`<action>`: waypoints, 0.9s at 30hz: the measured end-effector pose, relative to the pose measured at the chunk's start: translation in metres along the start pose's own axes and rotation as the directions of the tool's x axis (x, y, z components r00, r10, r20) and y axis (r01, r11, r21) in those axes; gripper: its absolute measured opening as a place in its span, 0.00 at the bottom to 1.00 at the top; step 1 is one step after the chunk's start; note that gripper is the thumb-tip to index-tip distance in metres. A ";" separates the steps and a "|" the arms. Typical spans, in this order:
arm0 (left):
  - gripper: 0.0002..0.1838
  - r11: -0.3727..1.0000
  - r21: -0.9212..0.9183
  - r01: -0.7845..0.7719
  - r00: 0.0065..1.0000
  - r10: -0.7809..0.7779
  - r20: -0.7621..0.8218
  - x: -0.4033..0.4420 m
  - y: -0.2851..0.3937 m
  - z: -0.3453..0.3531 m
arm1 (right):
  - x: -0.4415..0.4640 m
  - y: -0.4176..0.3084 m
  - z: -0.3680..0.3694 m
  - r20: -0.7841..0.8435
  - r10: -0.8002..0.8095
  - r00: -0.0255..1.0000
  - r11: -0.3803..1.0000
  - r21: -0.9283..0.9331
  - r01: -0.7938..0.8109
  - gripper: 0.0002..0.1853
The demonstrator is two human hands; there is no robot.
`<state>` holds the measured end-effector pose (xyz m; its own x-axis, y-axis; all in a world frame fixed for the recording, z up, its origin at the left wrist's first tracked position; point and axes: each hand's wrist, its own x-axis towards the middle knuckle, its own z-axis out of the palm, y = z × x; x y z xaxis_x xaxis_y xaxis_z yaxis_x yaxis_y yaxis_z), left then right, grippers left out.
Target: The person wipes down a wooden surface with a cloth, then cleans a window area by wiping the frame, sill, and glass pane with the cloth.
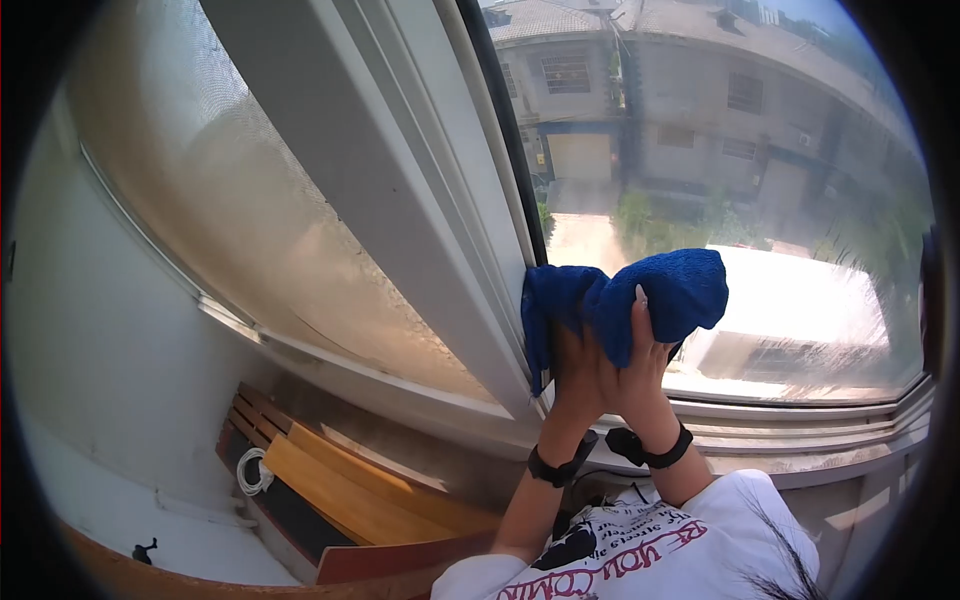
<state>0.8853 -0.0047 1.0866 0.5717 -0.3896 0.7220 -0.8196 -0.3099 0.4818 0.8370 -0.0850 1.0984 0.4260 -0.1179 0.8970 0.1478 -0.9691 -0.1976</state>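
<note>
A blue cloth [680,290] is bunched around both hands near the lower left corner of the window glass [680,215]. My left hand [580,370] is partly covered by the cloth, which hangs over its fingers and touches the white window frame [390,190]. Close beside it, my right hand [640,345] grips the thicker bunch of cloth, with one finger showing over the blue fabric. Black bands circle both wrists. The other fingertips are hidden in or behind the cloth.
A second pane with a mesh screen [290,230] is at the left. Below it lie wooden boards [350,490] and a coiled white cord [252,470]. The window sill [800,440] runs along the lower right. Buildings [700,100] show outside.
</note>
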 end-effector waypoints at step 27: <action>0.36 0.942 -0.244 0.230 0.970 -0.202 0.133 -0.137 0.099 0.181 | -0.119 0.141 -0.142 0.126 0.145 0.981 0.935 0.306 -0.178 0.41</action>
<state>0.7322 -0.1390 0.9458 0.7252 -0.4312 0.5369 -0.6496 -0.1698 0.7411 0.6805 -0.2384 1.0196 0.5523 -0.2288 0.8016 0.3360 -0.8189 -0.4652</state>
